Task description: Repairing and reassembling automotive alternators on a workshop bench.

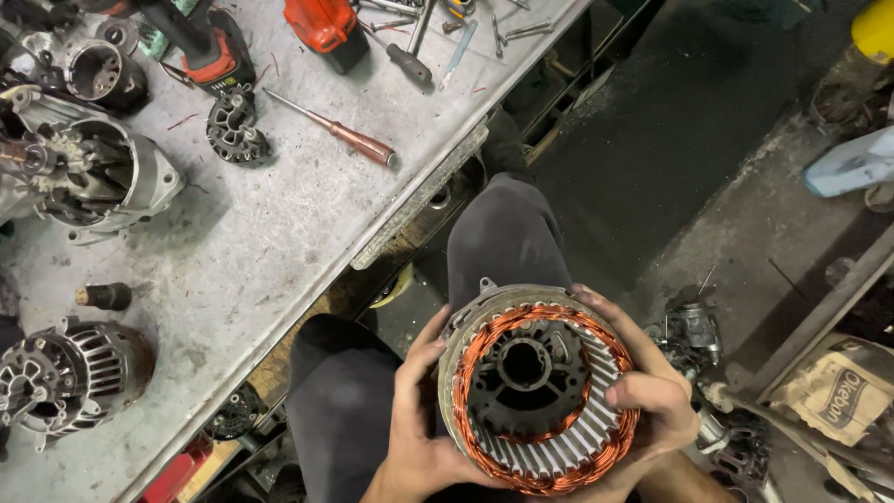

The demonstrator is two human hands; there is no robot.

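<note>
Two hands are gripping one heavy part over my lap: I am holding an alternator stator (535, 391), a round metal housing ringed with copper windings, its open face turned up toward me. My left hand (414, 424) is cupping the left side of the ring, fingers curled and pressed against the metal rim. My right hand (656, 396) is wrapping the right side, the thumb lying over the copper coils and the fingers closing around the outer wall. My knees, in dark trousers (503, 233), are showing beneath the part.

To the left, a grey metal counter (279, 233) is running diagonally away from me. On it, near the far side, a screwdriver with a reddish-brown handle (340, 130) is lying at an angle, just beside a small dark finned component (236, 126). Farther left, an opened alternator casing (93, 172) is sitting, and another alternator (70, 373) is resting at the near left corner. A red and black power tool (209, 47) is lying at the far edge. To my right, scrap parts (694, 335) are lying on the dark floor.
</note>
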